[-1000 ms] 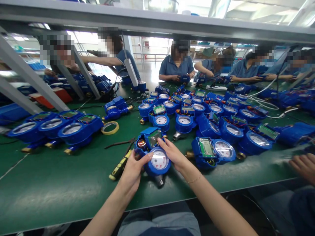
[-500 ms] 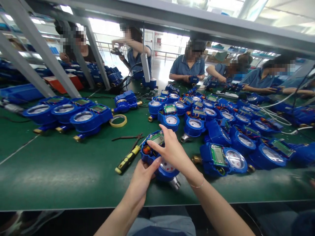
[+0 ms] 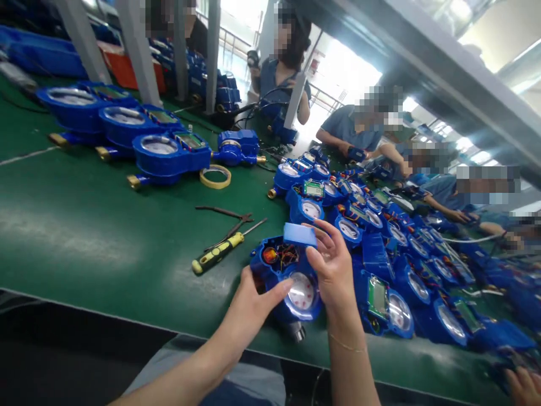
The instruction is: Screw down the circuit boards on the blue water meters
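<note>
A blue water meter with a round clear dial lies tilted at the bench's near side. My left hand grips its left side, the thumb resting by the dial. Its upper compartment is uncovered, showing coloured wires and an orange part. Just above that opening, my right hand pinches a flat display module whose pale blue face is turned towards me. Any wires joining it to the meter are hidden. Left of the meter lie a yellow-and-black screwdriver and pliers.
Many similar meters crowd the right side of the green bench. Three more meters stand at the left, near a roll of tape. Grey posts rise beyond them. Several co-workers sit across the bench.
My right hand has lifted the display module out of the meter's compartment, uncovering the wires. My left hand keeps hold of the meter. The camera view has tilted and turned.
</note>
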The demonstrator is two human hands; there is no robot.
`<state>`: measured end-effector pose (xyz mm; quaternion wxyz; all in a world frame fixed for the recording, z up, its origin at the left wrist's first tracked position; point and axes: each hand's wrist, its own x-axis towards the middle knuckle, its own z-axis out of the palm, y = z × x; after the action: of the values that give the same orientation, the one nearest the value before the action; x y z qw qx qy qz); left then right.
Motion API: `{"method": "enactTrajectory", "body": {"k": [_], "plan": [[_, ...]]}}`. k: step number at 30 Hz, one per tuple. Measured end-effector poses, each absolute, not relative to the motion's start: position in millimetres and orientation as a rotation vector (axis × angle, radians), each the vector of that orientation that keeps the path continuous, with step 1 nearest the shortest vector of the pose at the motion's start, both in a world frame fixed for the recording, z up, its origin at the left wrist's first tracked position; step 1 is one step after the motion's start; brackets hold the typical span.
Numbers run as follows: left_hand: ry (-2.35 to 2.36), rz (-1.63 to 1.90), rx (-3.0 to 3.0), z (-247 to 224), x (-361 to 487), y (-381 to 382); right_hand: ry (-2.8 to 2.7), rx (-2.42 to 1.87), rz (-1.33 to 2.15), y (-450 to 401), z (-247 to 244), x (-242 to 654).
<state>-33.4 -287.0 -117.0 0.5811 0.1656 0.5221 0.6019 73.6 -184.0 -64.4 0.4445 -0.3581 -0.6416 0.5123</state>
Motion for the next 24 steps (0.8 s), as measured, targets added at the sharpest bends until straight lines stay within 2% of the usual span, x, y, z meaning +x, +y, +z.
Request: {"method": "enactTrajectory", "body": {"k": [5,10,14,24], "plan": [[1.326,1.357,0.473,-121.5,-33.7,-288.5,-1.419,-0.808,1.435,-180.0,-77.1,87.8],[1.224,1.317,0.566,-127.6,-49.6,-289.4,-1.287,-0.846,1.481,-182.5,-89.3,91.8],[1.355,1.289,0.659,-130.5,-78.9,-291.9,-1.247,-0.867,1.496,-185.0,-90.6,92.0],[1.583,1.355,0.885,-103.7,-124.4,-283.0,-1.178,-0.855,1.527,-184.4,-91.4,90.6]]}}
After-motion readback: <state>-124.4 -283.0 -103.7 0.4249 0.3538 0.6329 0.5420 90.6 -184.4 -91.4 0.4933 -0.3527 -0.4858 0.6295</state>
